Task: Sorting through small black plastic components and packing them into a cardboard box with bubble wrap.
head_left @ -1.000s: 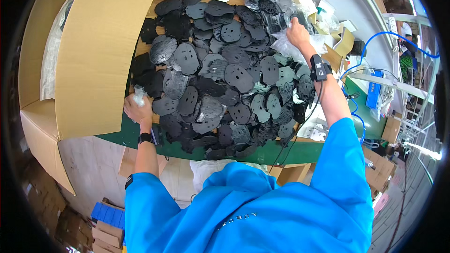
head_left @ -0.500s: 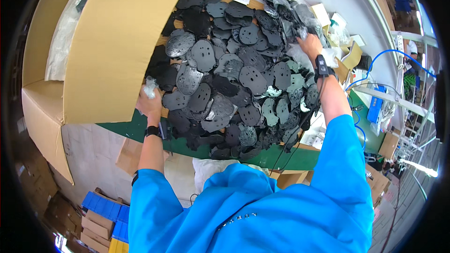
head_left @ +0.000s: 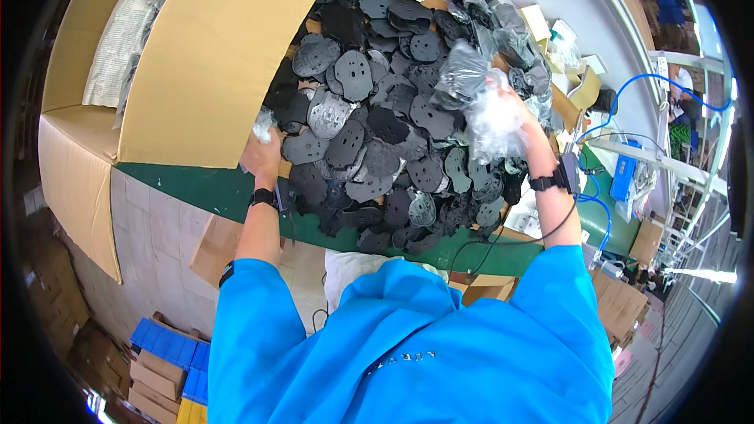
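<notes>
My left hand (head_left: 261, 157) is closed on a small crumpled clear plastic bag (head_left: 264, 122), close beside the open flap of the cardboard box. Over the right part of the pile, my right hand (head_left: 516, 110) grips a clear plastic bag (head_left: 496, 127); dark pieces show through its far end. Beneath and between the hands spreads a heap of black rounded plates (head_left: 353, 75) with slots and holes. Some plates look shiny, others matte. More bagged dark pieces (head_left: 510, 35) lie at the far right edge of the heap.
A large cardboard box (head_left: 212, 55) stands at the left, with wrapped goods inside. The green table edge (head_left: 188, 188) runs in front of me. At the right are small open cartons (head_left: 585, 86) and a blue cable (head_left: 628, 90). Blue bins (head_left: 166, 343) sit on the floor.
My right hand has lifted a plastic bag from the far right and drawn it toward me, over the pile. My left hand stays by the box flap with its small bag.
</notes>
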Demonstrator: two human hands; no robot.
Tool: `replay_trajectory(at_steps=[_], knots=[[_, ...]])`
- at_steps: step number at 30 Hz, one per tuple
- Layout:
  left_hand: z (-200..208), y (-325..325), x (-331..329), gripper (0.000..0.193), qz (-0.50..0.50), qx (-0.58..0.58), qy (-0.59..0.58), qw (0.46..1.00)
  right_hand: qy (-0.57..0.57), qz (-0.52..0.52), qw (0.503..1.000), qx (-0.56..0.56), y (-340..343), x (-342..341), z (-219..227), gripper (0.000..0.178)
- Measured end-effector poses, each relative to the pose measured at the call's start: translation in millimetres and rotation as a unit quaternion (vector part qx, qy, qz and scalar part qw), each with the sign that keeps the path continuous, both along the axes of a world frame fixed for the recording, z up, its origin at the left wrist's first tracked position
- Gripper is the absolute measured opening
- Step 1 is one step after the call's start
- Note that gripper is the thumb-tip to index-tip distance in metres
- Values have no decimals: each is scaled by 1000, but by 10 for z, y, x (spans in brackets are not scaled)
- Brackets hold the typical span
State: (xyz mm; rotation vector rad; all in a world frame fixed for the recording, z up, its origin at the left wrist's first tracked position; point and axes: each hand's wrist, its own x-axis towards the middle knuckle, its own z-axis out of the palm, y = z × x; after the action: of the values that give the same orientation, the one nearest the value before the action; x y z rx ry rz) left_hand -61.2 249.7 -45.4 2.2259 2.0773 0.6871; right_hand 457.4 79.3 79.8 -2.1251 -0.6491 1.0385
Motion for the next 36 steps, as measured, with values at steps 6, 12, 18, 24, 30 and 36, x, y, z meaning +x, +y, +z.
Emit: replay_trajectory(at_steps=[6,12,18,24,30,36], knots=[[158,-33,13,42,50,-158,-40,985,-339,165,926,13,171,-640,365,34],[-18,-27,-103,50,28,-125,28,991,-343,332,878,29,249,-1632,753,82],[-28,10,-121,46,21,-99,-2,995,-531,417,737,-7,396,-1733,265,71],[22,3,-117,51,24,-116,3,993,-529,429,730,57,367,-1618,306,30],[-123,20,-163,42,9,-7,-3,1000,-396,128,879,233,484,-1759,707,28],[-82,10,-159,43,13,-26,-3,1000,-326,203,917,110,183,-1661,975,38]])
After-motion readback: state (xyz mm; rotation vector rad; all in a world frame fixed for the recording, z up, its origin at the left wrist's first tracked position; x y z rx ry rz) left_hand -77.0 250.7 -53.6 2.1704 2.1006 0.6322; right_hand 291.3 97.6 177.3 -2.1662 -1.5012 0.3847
